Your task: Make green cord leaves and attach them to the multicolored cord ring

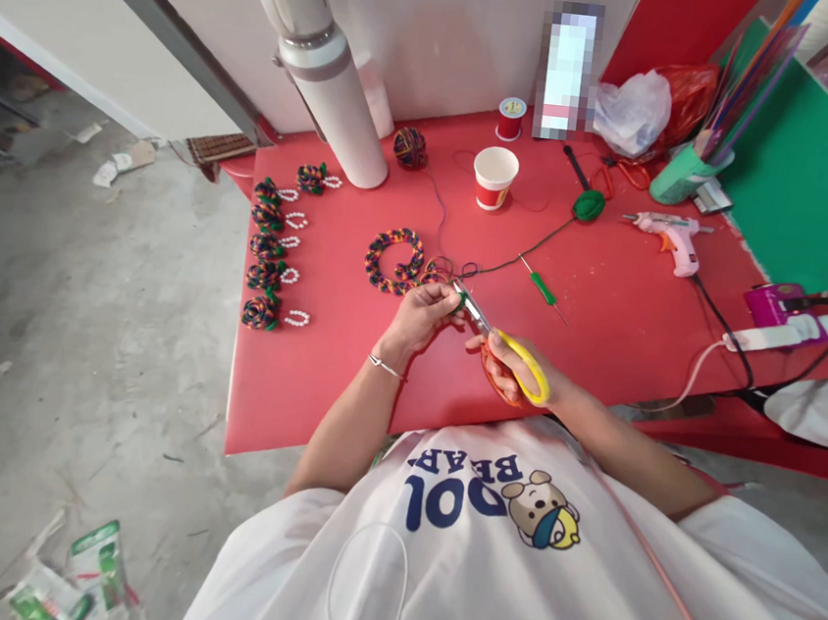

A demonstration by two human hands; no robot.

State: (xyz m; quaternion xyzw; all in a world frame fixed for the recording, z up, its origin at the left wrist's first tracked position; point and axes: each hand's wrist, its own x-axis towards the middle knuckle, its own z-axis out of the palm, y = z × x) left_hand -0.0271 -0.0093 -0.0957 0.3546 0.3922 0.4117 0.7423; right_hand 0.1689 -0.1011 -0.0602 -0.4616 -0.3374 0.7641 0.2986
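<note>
My left hand [424,317] pinches the end of a multicoloured crocheted piece with green yarn at the fingertips. The rest of the crocheted strip [375,276] lies curled on the red table to the left of that hand. My right hand [507,369] holds scissors [536,377] with yellow and orange handles, fingers through the loops. Their blades reach the green yarn at my left fingertips. A dark green strand runs from there to a green yarn ball [589,206]. Beyond my right hand lies a green-handled crochet hook [542,289].
Several crocheted pieces with white beads [260,313] line the table's left edge. Behind are a tall flask [346,111], a multicoloured yarn ball [409,148], a paper cup [494,177] and a thread spool [510,120]. A pink glue gun [678,245] and power strip [788,333] lie right.
</note>
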